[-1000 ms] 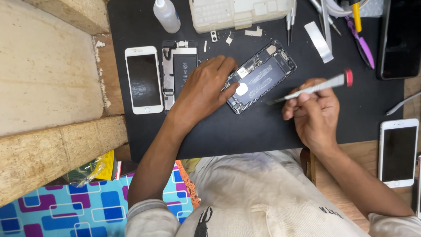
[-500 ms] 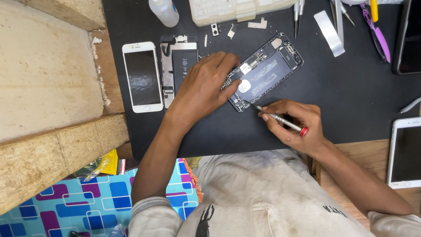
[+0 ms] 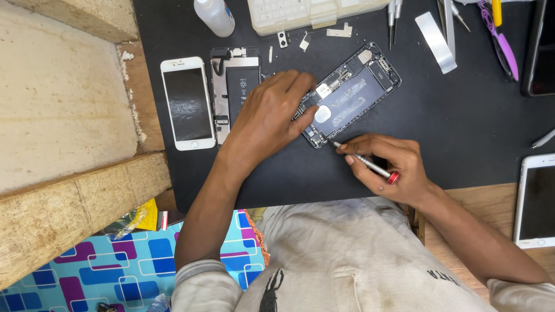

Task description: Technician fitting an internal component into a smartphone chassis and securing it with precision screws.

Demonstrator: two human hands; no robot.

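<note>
Screwdriver [image 3: 366, 164] tip lowered to phone chassis [image 3: 352, 92] corner; right-hand fingers [image 3: 361, 145] pinched.

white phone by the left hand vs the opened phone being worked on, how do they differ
The white phone lies whole, screen up, untouched; the opened phone has no screen, its insides bare. The white phone sits straight, the opened phone slants. The left hand steadies the opened phone while the right hand holds a screwdriver at its corner. Both lie on the black mat.

opened phone [image 3: 352, 95] | tilted on black mat | screwdriver [image 3: 365, 164] tip at corner
</note>
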